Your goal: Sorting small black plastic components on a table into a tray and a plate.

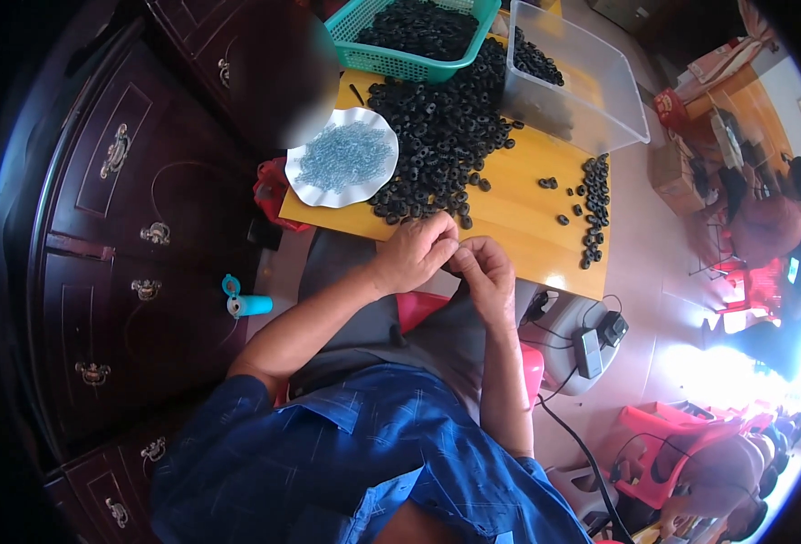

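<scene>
My left hand [416, 256] and my right hand [488, 279] meet fingertip to fingertip just off the near edge of the yellow wooden table [518, 190]. Both are closed in a pinch; whatever lies between the fingers is too small or hidden to name. Right beyond them spreads a heap of small black ring-like parts [441, 131]. Left of the heap sits a white scalloped plate [310, 194] holding many tiny clear bluish pieces [344, 156]. A loose row of black parts [595, 204] lies along the table's right side.
A green basket [391, 63] and a clear plastic bin [600, 113], both holding black parts, stand at the far side. Dark drawers [129, 227] rise on the left, near a turquoise bottle [254, 305]. Cables and a black adapter [588, 354] lie right. Other people sit farther right.
</scene>
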A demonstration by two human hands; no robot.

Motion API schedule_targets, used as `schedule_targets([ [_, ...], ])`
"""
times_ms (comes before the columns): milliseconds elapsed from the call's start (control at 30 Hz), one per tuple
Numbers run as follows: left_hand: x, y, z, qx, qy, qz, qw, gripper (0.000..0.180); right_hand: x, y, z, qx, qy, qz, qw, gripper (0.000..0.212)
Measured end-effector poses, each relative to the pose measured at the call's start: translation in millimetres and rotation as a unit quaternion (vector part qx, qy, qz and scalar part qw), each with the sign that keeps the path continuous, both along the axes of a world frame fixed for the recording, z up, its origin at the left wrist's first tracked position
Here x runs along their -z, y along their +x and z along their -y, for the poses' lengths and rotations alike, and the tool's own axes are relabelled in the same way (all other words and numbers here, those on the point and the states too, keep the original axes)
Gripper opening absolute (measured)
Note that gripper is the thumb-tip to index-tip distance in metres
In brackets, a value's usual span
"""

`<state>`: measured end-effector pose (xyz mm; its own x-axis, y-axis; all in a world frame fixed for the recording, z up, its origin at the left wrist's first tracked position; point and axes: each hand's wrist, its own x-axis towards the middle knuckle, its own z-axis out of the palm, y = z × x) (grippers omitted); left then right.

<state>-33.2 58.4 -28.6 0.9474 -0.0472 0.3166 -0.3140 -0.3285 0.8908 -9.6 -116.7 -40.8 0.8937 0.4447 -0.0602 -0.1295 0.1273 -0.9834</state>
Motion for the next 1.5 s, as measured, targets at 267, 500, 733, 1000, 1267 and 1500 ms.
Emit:
schedule_targets([
  [267,-5.6,-2.0,-0.1,0.019,0.020,-0.048,0.998,0.018,-4.6,-1.0,1.1,-0.022,0.045,-0.068,0.996,0.012],
  [500,-9.4,0.9,-8.6,0.090,-0.038,-0.156,0.983,0.024,-13.7,7.2,7.5,-0.060,-0.043,-0.022,0.997,0.013],
  [733,-7.7,3.4,-13.6,0.145,-0.145,-0.259,0.944,0.020,-28.6,55.0,25.4,-0.007,-0.122,0.071,0.990,0.012],
  [1000,-7.7,4.8,-13.4,0.099,-0.184,-0.259,0.943,0.015,-23.8,169.8,19.4,0.200,-0.233,0.174,0.936,0.018],
  [1267,1.4,4.1,-18.2,0.093,-0.192,-0.250,0.944,0.015,-14.4,148.7,45.0,0.297,-0.321,0.276,0.856,0.025],
  [1500,1.9,5.3,-9.6,0.091,-0.194,-0.270,0.939,0.014,-7.2,95.9,77.6,0.355,-0.420,0.274,0.788,0.021],
])
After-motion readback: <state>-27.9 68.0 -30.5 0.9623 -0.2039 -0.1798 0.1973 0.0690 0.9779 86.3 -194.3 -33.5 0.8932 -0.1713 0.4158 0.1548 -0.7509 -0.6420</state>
